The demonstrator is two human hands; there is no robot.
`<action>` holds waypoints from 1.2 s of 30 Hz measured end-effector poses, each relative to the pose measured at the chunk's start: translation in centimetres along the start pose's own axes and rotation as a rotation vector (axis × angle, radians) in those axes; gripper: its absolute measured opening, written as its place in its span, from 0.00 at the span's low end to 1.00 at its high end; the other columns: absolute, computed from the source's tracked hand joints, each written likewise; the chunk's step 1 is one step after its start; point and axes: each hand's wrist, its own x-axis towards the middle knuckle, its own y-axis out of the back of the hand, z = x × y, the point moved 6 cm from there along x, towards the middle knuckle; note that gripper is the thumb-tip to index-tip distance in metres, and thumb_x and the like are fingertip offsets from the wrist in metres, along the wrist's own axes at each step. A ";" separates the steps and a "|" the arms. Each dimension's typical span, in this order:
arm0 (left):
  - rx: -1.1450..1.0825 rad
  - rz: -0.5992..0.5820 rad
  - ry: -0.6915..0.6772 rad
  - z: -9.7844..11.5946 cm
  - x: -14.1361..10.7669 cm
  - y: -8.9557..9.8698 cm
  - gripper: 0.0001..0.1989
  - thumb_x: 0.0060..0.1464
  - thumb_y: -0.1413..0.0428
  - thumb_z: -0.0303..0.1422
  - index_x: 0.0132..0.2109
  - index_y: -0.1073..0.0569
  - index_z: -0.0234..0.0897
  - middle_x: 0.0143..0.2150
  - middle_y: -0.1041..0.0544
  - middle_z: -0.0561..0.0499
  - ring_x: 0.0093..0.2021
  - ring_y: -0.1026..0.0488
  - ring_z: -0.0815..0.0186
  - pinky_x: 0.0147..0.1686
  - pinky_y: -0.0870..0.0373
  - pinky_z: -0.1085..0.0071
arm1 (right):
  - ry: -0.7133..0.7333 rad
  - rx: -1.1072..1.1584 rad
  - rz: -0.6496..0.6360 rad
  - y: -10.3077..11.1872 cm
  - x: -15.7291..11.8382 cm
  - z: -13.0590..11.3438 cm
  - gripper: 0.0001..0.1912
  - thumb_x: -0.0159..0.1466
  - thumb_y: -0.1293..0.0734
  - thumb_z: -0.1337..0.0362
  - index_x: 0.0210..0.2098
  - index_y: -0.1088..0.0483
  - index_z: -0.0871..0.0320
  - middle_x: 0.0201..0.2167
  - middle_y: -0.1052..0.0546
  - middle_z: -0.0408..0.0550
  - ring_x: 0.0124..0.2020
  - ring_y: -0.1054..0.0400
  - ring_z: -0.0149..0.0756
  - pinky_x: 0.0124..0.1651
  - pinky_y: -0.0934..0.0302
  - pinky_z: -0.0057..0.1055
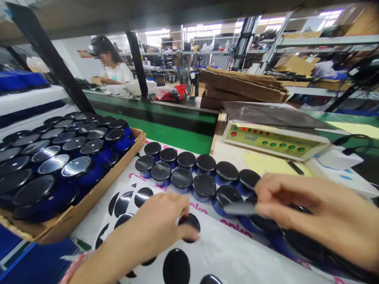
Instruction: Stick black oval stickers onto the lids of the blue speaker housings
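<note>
Two rows of blue cylindrical parts with black round tops (pixel 204 186) stand on the white printed surface. In front of them lies a white sheet (pixel 219 244) bearing black round stickers (pixel 176 266). My left hand (pixel 156 221) is over this sheet, thumb and fingers curled at one black circle; whether it grips the circle's edge cannot be made out. My right hand (pixel 308 209) pinches a thin grey flat piece (pixel 241 208), blurred, above the near row at the right. Its forearm side covers more of the blue parts.
A cardboard box (pixel 130 152) full of similar blue parts stands at the left. Behind on the right are a control box (pixel 275 140) with buttons and a black pen (pixel 295 167). A green belt (pixel 177 130) runs behind; a person (pixel 117 71) sits beyond it.
</note>
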 end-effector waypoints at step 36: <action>-0.016 0.396 -0.130 -1.7 4.6 -1.8 0.26 0.50 0.42 0.51 0.44 0.28 0.32 0.45 0.24 0.47 0.52 0.36 0.54 0.56 0.47 0.56 | -0.041 -0.081 0.101 -5.7 6.2 4.2 0.13 0.62 0.39 0.53 0.25 0.32 0.52 0.50 0.35 0.48 0.57 0.47 0.49 0.57 0.51 0.53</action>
